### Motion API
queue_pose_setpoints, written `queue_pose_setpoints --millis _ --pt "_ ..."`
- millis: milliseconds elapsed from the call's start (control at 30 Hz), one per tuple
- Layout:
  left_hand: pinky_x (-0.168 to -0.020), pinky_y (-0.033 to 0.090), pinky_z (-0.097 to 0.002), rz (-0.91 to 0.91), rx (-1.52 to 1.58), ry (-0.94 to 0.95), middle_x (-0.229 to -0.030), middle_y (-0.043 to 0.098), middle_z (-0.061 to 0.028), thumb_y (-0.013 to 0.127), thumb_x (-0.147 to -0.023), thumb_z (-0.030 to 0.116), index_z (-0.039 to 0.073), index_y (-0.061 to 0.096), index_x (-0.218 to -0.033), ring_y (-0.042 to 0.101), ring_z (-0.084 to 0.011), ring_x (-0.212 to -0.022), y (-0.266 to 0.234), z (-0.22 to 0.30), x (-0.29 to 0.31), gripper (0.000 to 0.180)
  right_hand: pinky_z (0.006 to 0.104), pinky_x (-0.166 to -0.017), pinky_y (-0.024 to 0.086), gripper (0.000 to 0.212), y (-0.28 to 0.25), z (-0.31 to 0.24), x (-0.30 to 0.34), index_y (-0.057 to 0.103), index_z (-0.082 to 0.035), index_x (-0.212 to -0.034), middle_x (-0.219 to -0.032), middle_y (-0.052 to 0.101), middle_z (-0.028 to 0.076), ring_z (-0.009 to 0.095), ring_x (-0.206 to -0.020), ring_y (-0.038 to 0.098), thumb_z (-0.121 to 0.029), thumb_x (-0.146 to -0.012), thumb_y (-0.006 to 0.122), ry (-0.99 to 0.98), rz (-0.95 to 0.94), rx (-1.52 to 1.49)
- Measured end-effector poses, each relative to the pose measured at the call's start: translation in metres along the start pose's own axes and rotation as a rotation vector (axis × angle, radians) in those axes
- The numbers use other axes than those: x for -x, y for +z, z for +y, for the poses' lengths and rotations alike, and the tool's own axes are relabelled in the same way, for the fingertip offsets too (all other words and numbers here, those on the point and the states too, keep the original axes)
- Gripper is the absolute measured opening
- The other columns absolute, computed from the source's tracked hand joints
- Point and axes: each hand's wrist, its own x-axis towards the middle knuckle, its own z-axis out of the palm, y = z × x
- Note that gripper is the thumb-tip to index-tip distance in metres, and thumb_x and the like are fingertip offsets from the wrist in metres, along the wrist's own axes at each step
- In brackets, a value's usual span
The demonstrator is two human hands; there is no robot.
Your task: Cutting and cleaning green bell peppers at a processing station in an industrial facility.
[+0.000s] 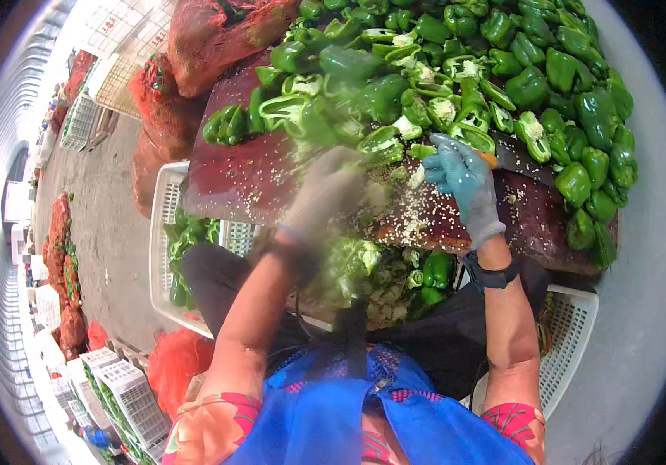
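"Looking at the right hand (461,182), what worries you?"

"The knife (520,158). Its orange handle (489,160) seems gripped under the curled fingers, and the blade points right, just beside a halved pepper (533,136) and near the heap of whole peppers (561,70). A careless sideways swing could nick them."

"And the left hand (329,186)?"

"Too blurred; I can't tell whether its fingers are wide, narrow or holding something. It's above the dark red table (228,174), left of the right hand, with an opened pepper (282,114) farther off to its left. Should the blade turn inward while the hands meet, fingers could be cut."

"Anything else?"

"Loose seeds (418,225) are scattered over the near part of the table. They might make a pepper skid under pressure. And the pepper at the near right edge (602,246) sits close to the drop, so a bump to the heap could push it off."
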Motion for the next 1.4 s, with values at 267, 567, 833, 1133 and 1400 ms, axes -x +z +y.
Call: queue_pose_setpoints --millis 267,567,833,1133,1400 --pt "-0.076 0.056 -0.0462 -0.036 -1.308 0.489 -0.1 0.063 -0.0126 0.071 -0.082 0.018 0.013 0.065 -0.113 0.067 -0.0337 -0.098 0.013 0.018 -0.017 0.032 0.0273 -0.081 0.055 0.038 0.003 -0.01 -0.001 0.062 0.004 -0.131 -0.109 0.072 0.01 0.013 -0.093 0.068 -0.023 -0.104 0.055 0.009 -0.033 0.041" --pt "-0.074 0.058 -0.0385 -0.095 -1.315 0.564 -0.101 0.064 -0.0095 0.06 -0.095 0.024 0.016 0.063 -0.126 0.069 -0.0269 -0.091 0.002 0.011 -0.047 0.032 0.0319 -0.081 0.056 0.044 0.005 0.004 -0.009 0.063 -0.008 -0.133 -0.111 0.072 0.008 0.017 -0.092 0.07 -0.041 -0.104 0.054 0.104 -0.027 -0.15" --pt "-0.054 0.049 -0.0221 -0.375 1.358 -0.209 -0.087 0.06 0.0003 0.06 -0.097 0.027 0.011 0.059 -0.125 0.056 -0.0063 -0.066 0.013 0.032 0.035 0.032 0.0445 -0.095 0.052 0.046 0.002 0.025 -0.025 0.059 -0.007 -0.136 -0.12 0.07 0.009 0.025 -0.106 0.069 -0.038 -0.103 0.05 0.351 -0.069 -0.595" --pt "-0.059 0.045 -0.0148 -0.321 0.747 0.075 -0.114 0.066 -0.0024 0.043 -0.098 0.022 0.004 0.047 -0.147 0.054 -0.0023 -0.075 0.052 0.008 0.037 0.052 0.0379 -0.109 0.047 0.055 0.0 0.017 -0.016 0.042 0.002 -0.149 -0.139 0.057 0.019 0.024 -0.126 0.059 -0.035 -0.109 0.04 -0.532 -0.421 0.177" --pt "-0.052 0.053 -0.023 -0.623 1.227 0.166 -0.114 0.068 -0.0137 0.044 -0.099 0.023 0.0 0.056 -0.136 0.069 -0.0149 -0.074 0.037 -0.024 0.043 0.045 0.0329 -0.104 0.049 0.049 0.016 0.004 -0.01 0.052 0.001 -0.143 -0.137 0.062 0.01 0.017 -0.118 0.062 -0.032 -0.109 0.044 -0.042 -0.377 -0.263"
